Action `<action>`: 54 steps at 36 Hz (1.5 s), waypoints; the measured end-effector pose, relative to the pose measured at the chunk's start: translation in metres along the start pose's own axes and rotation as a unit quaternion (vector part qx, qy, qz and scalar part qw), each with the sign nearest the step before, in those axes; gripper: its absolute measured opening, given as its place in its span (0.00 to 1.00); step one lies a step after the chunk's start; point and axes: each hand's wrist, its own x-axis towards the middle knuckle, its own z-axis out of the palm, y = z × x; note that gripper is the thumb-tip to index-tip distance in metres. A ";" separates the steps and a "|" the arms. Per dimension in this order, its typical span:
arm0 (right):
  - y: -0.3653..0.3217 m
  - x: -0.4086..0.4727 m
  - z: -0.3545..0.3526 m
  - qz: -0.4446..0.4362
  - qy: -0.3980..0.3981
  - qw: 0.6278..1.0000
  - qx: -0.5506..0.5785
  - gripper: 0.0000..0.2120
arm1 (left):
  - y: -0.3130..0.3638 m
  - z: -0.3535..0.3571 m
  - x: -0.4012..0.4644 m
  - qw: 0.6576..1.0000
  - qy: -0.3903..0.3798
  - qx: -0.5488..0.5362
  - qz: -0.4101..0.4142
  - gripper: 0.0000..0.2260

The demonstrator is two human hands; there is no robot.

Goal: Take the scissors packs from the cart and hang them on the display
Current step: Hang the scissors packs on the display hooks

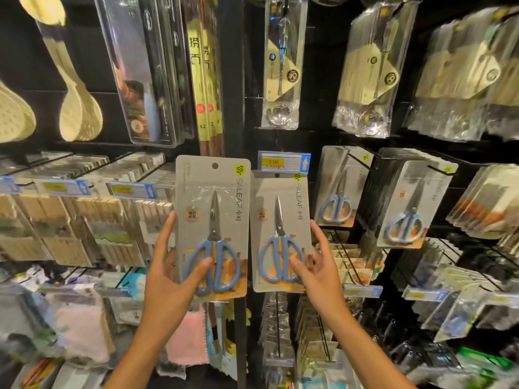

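I have two scissors packs up at the centre of the frame, side by side and almost touching. The left pack (212, 223) sits in my left hand (171, 279): fingers behind the card's left edge, thumb curled over the blue handles at the front, so it is gripped and held free of the display. The right pack (280, 231) has its top tucked under a blue price tag (284, 162) marked 5.00; I cannot tell whether its hole is on a hook. My right hand (320, 265) holds its lower right corner, thumb on the handles, fingers along the card's right edge.

To the right of centre, two more hanging stacks of scissors packs (338, 189) (412, 203) sit on black hooks. Above them hang bagged spoons (282, 66). In the upper left are pale wooden ladles (75, 102) and long chopstick boxes (146, 74). Pink cloths (188, 338) hang below my left wrist.
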 end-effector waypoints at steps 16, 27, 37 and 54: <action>0.012 0.030 0.014 -0.016 0.026 0.999 0.009 0.39 | -0.001 -0.002 0.007 1.000 0.005 -0.024 0.009 0.43; 0.017 0.029 0.013 -0.026 0.024 0.999 0.000 0.38 | 0.000 -0.003 0.010 1.000 0.005 -0.013 0.020 0.42; 0.010 0.038 0.016 -0.048 0.022 0.999 0.002 0.37 | 0.005 -0.001 0.010 1.000 0.005 -0.001 0.027 0.41; 0.021 0.032 0.013 -0.047 0.012 0.999 -0.007 0.38 | 0.004 0.001 0.010 0.999 0.005 -0.008 0.031 0.42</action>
